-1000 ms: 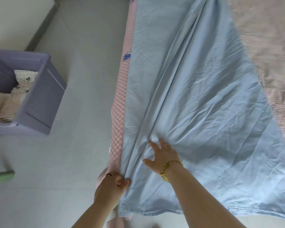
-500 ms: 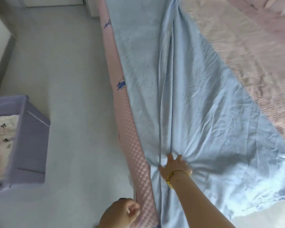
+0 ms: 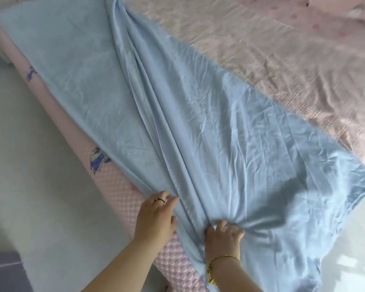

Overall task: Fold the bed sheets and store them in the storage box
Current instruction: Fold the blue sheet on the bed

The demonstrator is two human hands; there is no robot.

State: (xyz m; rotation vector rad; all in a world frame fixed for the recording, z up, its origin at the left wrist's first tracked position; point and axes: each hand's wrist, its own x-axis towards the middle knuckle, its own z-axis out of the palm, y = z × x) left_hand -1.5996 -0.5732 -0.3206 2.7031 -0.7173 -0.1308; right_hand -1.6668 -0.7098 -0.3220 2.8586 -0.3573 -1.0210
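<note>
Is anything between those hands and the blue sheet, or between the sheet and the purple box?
Nothing visible. Both the left hand and right hand already hold the sheet, and only bare floor shows toward the box corner.

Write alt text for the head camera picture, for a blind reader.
A person's right hand bunches a light blue bed sheet spread on a bed, while the left hand touches its edge by the pink quilted mattress side. A corner of a purple storage box shows at lower left.
</note>
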